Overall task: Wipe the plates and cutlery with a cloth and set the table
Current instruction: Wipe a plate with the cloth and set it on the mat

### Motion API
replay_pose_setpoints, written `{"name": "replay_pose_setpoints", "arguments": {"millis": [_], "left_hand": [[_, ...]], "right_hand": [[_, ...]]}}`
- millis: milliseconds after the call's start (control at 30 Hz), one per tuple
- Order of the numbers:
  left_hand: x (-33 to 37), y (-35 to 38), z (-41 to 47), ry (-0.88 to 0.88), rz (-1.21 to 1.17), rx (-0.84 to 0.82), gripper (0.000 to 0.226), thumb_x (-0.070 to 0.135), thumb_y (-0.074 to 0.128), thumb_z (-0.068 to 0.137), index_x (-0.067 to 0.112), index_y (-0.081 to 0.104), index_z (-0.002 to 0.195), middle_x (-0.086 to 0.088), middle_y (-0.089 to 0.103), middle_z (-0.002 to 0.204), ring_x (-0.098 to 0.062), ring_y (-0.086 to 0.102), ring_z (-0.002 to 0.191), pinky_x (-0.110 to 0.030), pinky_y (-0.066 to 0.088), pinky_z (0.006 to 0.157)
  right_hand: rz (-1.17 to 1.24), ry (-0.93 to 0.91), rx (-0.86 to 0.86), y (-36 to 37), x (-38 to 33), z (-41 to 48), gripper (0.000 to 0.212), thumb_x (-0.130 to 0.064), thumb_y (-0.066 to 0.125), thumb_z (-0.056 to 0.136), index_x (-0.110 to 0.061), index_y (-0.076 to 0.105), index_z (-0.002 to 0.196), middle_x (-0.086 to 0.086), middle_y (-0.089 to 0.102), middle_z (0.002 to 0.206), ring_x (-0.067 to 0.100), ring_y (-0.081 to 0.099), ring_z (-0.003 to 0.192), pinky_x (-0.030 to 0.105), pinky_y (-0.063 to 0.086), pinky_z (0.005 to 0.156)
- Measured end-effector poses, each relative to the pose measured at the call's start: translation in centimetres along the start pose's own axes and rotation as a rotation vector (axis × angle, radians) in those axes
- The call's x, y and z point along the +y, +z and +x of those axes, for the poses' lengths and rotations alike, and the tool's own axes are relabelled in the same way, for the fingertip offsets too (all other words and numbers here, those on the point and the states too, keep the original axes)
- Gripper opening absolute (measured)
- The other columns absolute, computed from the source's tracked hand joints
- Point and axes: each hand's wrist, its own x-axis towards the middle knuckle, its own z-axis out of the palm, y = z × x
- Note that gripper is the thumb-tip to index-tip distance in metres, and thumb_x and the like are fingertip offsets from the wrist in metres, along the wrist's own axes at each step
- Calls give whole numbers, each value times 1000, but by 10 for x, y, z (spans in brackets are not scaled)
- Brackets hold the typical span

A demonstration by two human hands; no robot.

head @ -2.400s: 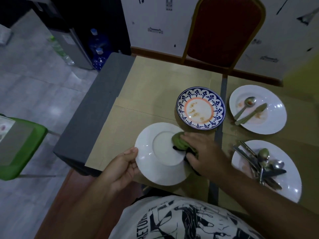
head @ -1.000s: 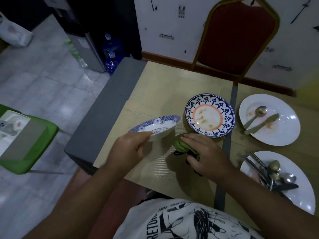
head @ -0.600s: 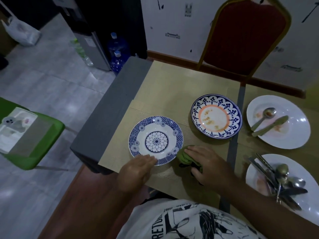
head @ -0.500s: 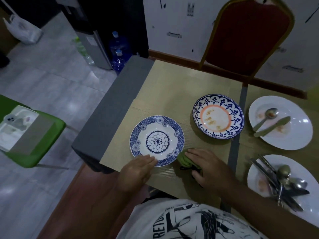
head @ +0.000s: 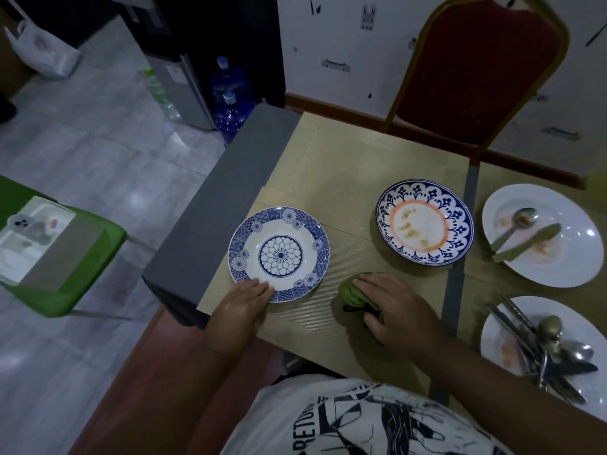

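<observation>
Plates are mostly not wiped yet. Only the blue flower plate (head: 279,254) looks clean; it lies on the bench (head: 345,165), and the left hand (head: 239,307) rests flat fingers on its near rim. The right hand (head: 397,310) grips the bunched green cloth (head: 351,290) just beside it. The orange-ringed plate (head: 460,231), the far white plate (head: 571,257), the near white plate (head: 505,323) and the cutlery (head: 545,353) show stains. On the shirt (head: 361,421) I can read only "RETU".

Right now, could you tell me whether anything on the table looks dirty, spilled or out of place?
The orange-ringed plate has brownish food specks, the far white plate and near white plate carry pinkish smears, and a cutlery pile lies criss-crossed on the near one. The blue flower plate looks clean.
</observation>
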Motion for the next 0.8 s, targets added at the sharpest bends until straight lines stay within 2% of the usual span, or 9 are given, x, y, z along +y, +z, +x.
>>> {"name": "replay_pose_setpoints", "arguments": {"millis": [67,133,200,300,467,567,667,800], "left_hand": [[0,-1,0,-48,-15,-60,36,5,78,75,6,76,111,-10,76,112,-31,71,106,-35,38,109],[9,-4,4,-69,-13,-99,37,14,79,76,7,75,113,-9,75,114,-30,69,111,-41,39,109],[22,-7,10,-75,7,-117,44,28,72,81,7,72,119,-8,72,122,-29,64,120,-45,36,110],[36,-7,18,-110,-6,-154,54,41,59,89,7,64,132,-9,63,137,-29,52,134,-43,26,116],[55,2,19,-182,-83,-291,67,50,33,96,10,45,148,-10,47,152,-26,37,145,-34,12,119],[62,4,17,-220,-73,-317,73,52,24,95,9,41,150,-11,45,154,-26,35,146,-35,10,121],[71,0,24,-184,-19,-310,71,51,21,97,9,38,152,-10,42,156,-25,31,148,-35,7,121],[101,-5,47,-56,-14,-362,75,54,9,97,12,22,158,-6,20,165,-20,9,154,-35,-4,124]], "right_hand": [[-4,6,6,1,-3,2,60,-24,67,71,-14,61,130,6,62,128,28,56,117,42,46,99],[-15,10,9,2,-6,3,60,-24,67,71,-14,61,129,5,62,128,28,55,117,41,45,99],[-21,14,9,3,-8,4,59,-25,66,71,-14,62,129,5,62,128,27,55,117,40,45,99],[-20,24,4,4,-9,5,59,-27,63,73,-14,61,130,5,62,128,27,54,118,41,46,100],[-27,30,13,0,-10,3,59,-22,70,71,-14,62,129,5,62,127,28,56,117,41,47,97],[-36,37,19,-2,-8,0,60,-21,72,71,-13,61,129,6,62,127,28,56,116,41,47,96],[-38,35,27,-5,-5,-5,60,-20,72,71,-13,61,129,6,62,128,28,56,116,41,48,96],[-29,64,57,-12,1,-15,61,-20,72,71,-12,60,130,7,61,128,29,55,117,44,49,96]]}}
